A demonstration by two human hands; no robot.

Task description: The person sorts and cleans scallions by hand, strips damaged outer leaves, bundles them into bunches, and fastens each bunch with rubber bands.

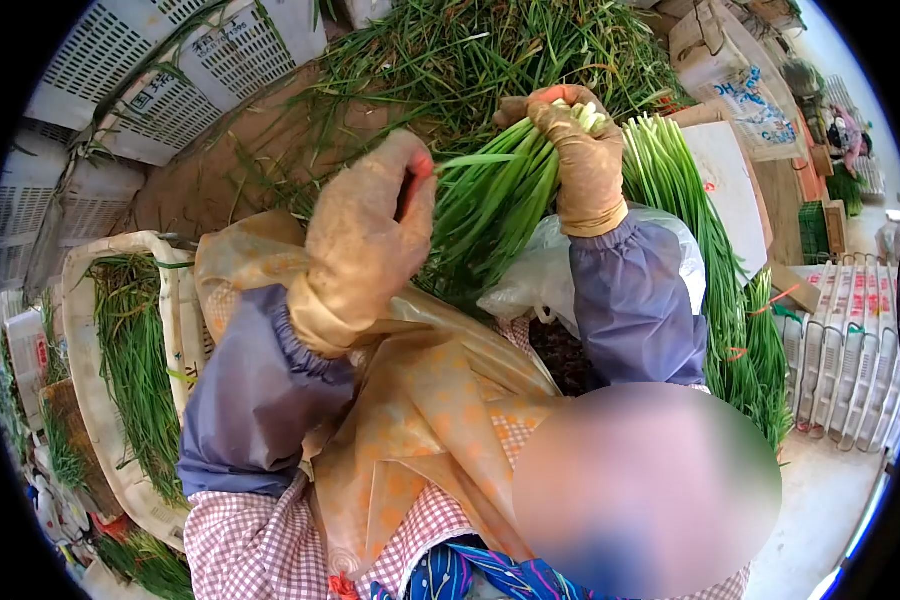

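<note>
Before the apron (410, 440), the right hand (582, 165) grips slim, pale-ended green stalks (510, 190) while the left hand (362, 235) curls, hold unclear.

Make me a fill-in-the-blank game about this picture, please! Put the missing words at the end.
1. The left hand and right hand both wear tan ____.
2. The hand clasped around the bunch near its pale stem ends is the ____ one.
3. The long leaves of the bunch are coloured ____.
4. The pale basket with more long leaves in it stands on the person's ____ side.

Missing words: gloves; right; green; left.
</note>
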